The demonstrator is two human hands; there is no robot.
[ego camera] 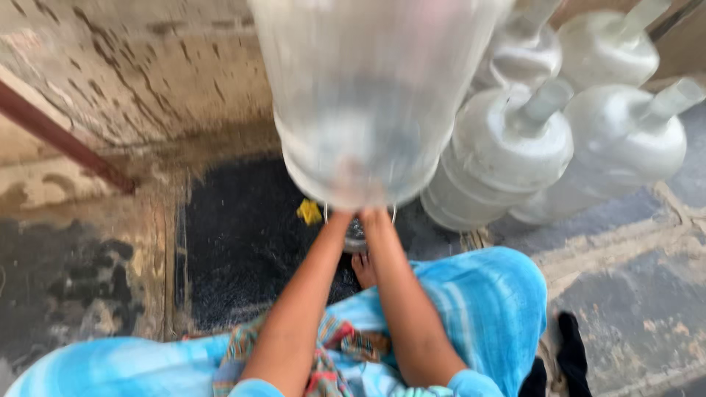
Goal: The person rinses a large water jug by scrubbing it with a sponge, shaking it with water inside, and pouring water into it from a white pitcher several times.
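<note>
Both forearms reach up the centre of the frame, and the left hand (340,215) and right hand (376,215) vanish behind the lower rim of a large clear water jug (368,95). Cannot tell how the fingers are set or whether they grip; the wrists sit close together, seemingly propping the jug from below. The jug is blurred and fills the top centre. Below it, a metal-rimmed object (356,237) and a yellow scrap (309,212) lie on wet dark floor (235,242). Similar empty jugs (507,147) are stacked on their sides at upper right.
</note>
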